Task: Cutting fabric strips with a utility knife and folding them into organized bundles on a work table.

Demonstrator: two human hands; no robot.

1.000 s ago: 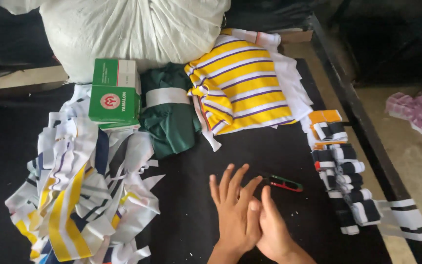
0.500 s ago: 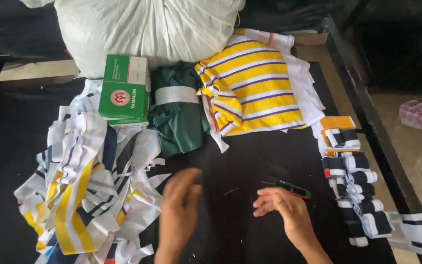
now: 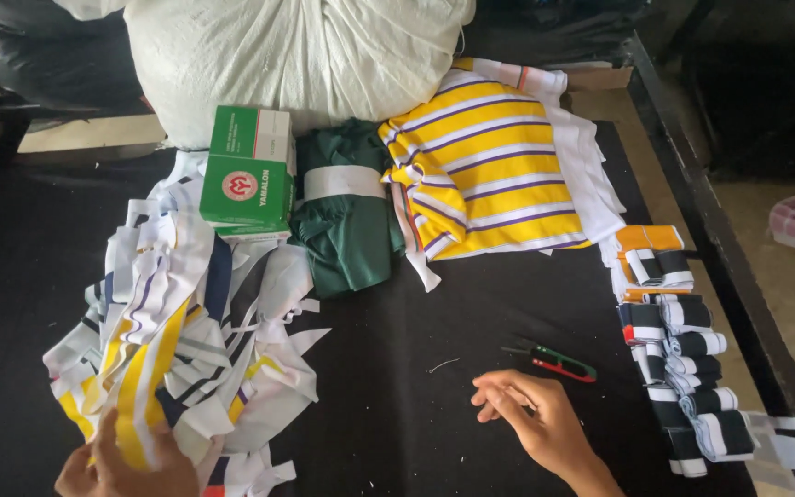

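My left hand (image 3: 126, 460) grips the scrap pile (image 3: 177, 350) left of the snips (image 3: 558, 362), fingers closed in the cloth as if gathering it. My right hand (image 3: 531, 419) rests empty, fingers loosely curled, just below the snips, handy for pickup.

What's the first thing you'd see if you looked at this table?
Probably the bright yellow striped cloth at the back of the black table, beside a green bundle and a green box. On the left lies a messy pile of strips, which the left hand grips; the right hand hovers, fingers loosely curled, near small snips.
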